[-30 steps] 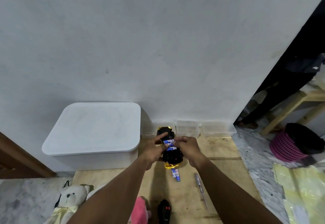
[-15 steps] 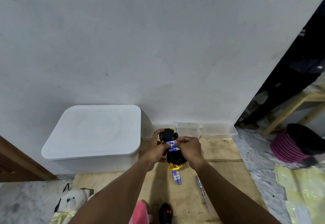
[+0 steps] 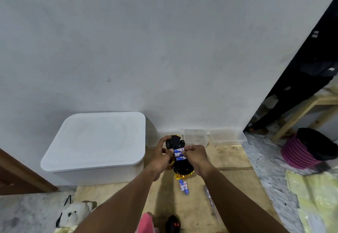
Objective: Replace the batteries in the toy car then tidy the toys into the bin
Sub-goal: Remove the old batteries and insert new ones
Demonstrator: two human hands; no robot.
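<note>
I hold a yellow and black toy car [image 3: 182,166] upside down above the wooden board. Blue and white batteries [image 3: 179,154] lie across its open belly. My left hand [image 3: 161,153] grips the car's left side, thumb near the far wheels. My right hand [image 3: 194,156] grips the right side, its fingers curled onto the batteries. Two loose blue batteries [image 3: 184,186] lie on the board just below the car. A white lidded bin [image 3: 95,141] stands to the left against the wall.
A screwdriver [image 3: 211,202] lies on the wooden board [image 3: 228,159] right of the loose batteries. A black remote [image 3: 172,225], a pink toy [image 3: 146,223] and a white teddy bear [image 3: 75,214] sit near the bottom edge. Small clear containers [image 3: 195,136] line the wall. A pink basket [image 3: 300,152] stands far right.
Both hands lifted the car slightly and shifted on it; my right fingers closed further over the batteries. The view tilted a little.
</note>
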